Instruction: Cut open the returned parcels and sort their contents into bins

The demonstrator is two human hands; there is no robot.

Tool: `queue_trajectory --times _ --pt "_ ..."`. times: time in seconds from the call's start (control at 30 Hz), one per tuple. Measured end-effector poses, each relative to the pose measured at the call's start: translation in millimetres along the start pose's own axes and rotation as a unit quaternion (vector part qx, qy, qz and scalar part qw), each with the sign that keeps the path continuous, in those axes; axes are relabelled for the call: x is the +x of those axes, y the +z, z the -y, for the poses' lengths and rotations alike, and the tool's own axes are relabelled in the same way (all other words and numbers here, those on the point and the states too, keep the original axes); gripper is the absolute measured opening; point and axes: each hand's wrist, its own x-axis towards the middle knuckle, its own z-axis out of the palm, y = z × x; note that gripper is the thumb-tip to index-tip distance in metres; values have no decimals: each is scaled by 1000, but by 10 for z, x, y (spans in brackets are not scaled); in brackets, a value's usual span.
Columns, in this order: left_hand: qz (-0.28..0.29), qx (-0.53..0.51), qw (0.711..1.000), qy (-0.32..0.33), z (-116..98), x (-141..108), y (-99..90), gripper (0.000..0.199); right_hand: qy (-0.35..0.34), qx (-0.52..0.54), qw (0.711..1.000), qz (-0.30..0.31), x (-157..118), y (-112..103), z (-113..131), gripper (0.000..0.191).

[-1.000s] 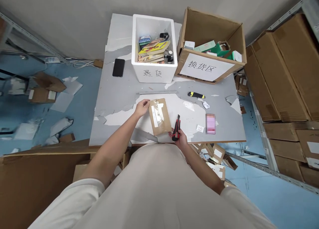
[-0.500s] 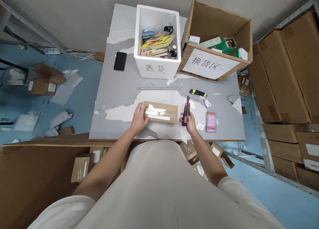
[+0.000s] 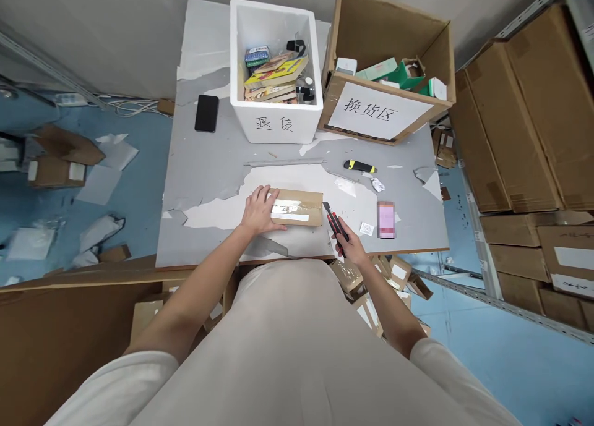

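A small brown cardboard box point(image 3: 304, 198) lies flat on the table, with clear tape and white label strips on its top. My left hand point(image 3: 260, 211) grips the box's left end, fingers over the far side and thumb along the near side. In my right hand point(image 3: 351, 245) is a red and black utility knife point(image 3: 338, 227), its tip at the right end of the box. I cannot tell whether the tip touches the cardboard. Beyond it lies a black and yellow utility knife point(image 3: 361, 166). A pink-screened phone point(image 3: 386, 220) rests right of my right hand.
A white foam bin point(image 3: 273, 124) holding books and packets stands at the back, beside a large carton point(image 3: 429, 114) with small boxes. A black phone point(image 3: 206, 113) lies at the left. The grey table covering point(image 3: 208, 166) is torn. Stacked cartons point(image 3: 520, 123) stand to the right.
The red and black knife has tilted left, its tip now at the box's right end. My left hand has spread further round the left end. The whole view has shifted slightly.
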Motion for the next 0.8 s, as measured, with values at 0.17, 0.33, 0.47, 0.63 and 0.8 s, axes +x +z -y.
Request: queue_trajectory --times 0.17,0.33,0.47,0.63,0.8 --pt "-20 -22 1000 10 31 19 41 119 -7 -36 999 5 89 -39 44 71" --pt "-69 -52 996 16 65 25 174 119 -11 -54 998 19 271 -193 50 67" --pt "-81 -69 994 -4 45 24 236 115 -2 -51 997 66 241 -318 2 66" --pt "-82 -87 993 -17 24 27 230 113 37 -32 988 148 44 -273 -94 64" --pt "-81 -88 993 -3 25 11 205 119 37 -10 994 98 -80 -344 -161 68"
